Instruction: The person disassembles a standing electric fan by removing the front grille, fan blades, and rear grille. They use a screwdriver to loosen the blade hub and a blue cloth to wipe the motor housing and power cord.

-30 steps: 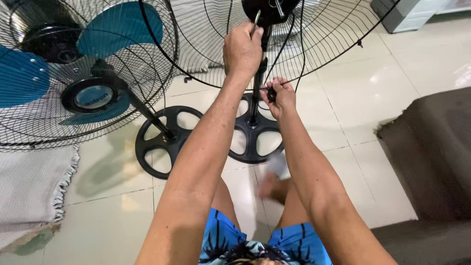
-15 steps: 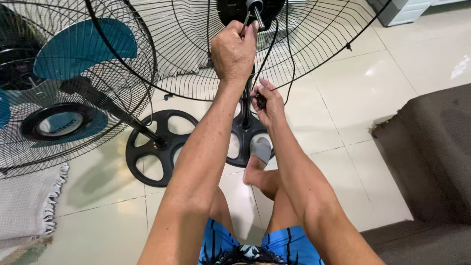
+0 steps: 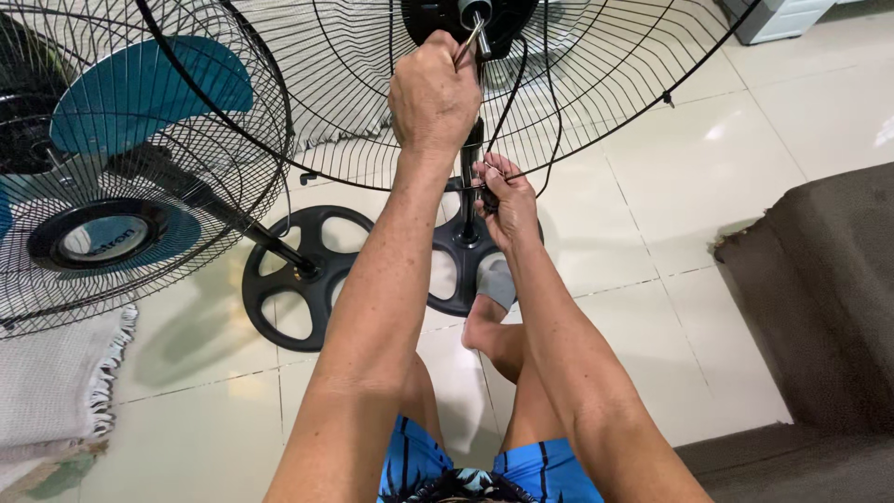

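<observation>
My left hand [image 3: 433, 93] is closed around a thin silver metal tool [image 3: 470, 42] at the black round fan motor [image 3: 466, 17]. My right hand [image 3: 506, 200] pinches the black upright fan pole [image 3: 470, 158].

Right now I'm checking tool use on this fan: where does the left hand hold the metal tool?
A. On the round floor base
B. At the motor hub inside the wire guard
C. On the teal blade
B: the left hand holds the metal tool against the motor hub, high within the wire guard.

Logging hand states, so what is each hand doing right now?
Left hand: closed on a thin metal tool at the black fan hub.
Right hand: pinching a small dark part.
</observation>
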